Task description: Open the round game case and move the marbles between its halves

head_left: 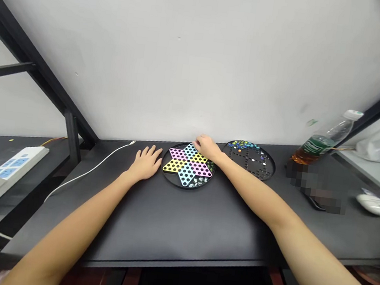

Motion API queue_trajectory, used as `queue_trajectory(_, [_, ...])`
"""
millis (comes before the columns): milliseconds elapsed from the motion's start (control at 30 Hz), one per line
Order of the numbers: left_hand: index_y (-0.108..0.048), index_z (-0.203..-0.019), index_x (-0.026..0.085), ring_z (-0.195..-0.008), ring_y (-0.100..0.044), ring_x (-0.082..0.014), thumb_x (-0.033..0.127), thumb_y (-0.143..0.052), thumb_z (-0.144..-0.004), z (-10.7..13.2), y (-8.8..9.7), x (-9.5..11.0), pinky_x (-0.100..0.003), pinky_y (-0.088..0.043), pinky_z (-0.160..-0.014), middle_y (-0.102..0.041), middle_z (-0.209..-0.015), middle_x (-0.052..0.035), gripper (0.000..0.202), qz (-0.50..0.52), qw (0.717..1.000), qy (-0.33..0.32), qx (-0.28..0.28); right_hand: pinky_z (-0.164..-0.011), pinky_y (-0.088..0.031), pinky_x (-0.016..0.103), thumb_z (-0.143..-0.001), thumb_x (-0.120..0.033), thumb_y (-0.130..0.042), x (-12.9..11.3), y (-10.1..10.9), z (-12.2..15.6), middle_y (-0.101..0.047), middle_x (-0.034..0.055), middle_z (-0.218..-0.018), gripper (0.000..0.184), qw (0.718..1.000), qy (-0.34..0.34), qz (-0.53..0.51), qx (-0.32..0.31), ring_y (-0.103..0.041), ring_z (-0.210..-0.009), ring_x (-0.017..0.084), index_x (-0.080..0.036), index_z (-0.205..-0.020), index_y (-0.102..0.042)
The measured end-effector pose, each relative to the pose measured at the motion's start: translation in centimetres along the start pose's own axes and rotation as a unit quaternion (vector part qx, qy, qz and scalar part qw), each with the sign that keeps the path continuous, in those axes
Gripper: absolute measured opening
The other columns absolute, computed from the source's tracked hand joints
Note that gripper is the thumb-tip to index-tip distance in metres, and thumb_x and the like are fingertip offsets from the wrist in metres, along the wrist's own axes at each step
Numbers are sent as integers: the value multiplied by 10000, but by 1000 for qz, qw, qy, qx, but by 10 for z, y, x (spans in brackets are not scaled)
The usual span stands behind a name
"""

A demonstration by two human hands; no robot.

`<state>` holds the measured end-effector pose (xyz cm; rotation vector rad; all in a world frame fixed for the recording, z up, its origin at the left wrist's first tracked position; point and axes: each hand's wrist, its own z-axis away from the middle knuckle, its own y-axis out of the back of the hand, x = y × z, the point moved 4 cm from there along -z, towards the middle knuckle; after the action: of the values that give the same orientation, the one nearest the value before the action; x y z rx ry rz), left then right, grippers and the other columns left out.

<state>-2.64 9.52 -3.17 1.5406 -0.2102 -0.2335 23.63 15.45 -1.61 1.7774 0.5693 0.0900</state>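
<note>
A round black Chinese checkers board (187, 161) with a pink, yellow and blue star lies on the desk in front of me. Clear marbles (199, 180) rest in its near right rim section, and darker ones sit at its right side. My left hand (146, 162) lies flat on the desk just left of the board, fingers spread. Over the board's far edge, by the top blue point, my right hand (207, 147) has its fingers curled downward; whatever they hold, if anything, is hidden. Right of it is a second round black tray (252, 168) with coloured marbles along its far rim.
A bottle (318, 142) with brown liquid stands at the right, near a partly blurred dark object (317, 205) and a white mouse (375, 203). A white cable (91, 170) crosses the desk's left side. A power strip (13, 171) lies further left. A wall backs the desk.
</note>
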Motion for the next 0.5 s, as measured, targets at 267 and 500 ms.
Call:
queue_trajectory(267, [-340,-1562,217,-1501,-251,-376,456,-220,-1023,-1,-3,-2,-591,-234,-1184,-281,-1643,-124,601,1,1000,-5,1,-701,-406,268,-972,-333,-525,51,35,36,-711,72,-825,259,999,-24,-37,-10,-598,-731,178,-160,-872,-689])
queue_trajectory(500, [-338,-1564,215,-1502,-251,-374,452,-222,-1025,-1,-3,-2,-583,-236,-1187,-291,-1639,-127,601,2,1000,-4,3,-737,-453,289,-891,-322,-632,186,84,99,-746,98,-896,191,976,-217,31,-7,-657,-808,212,-165,-940,-729])
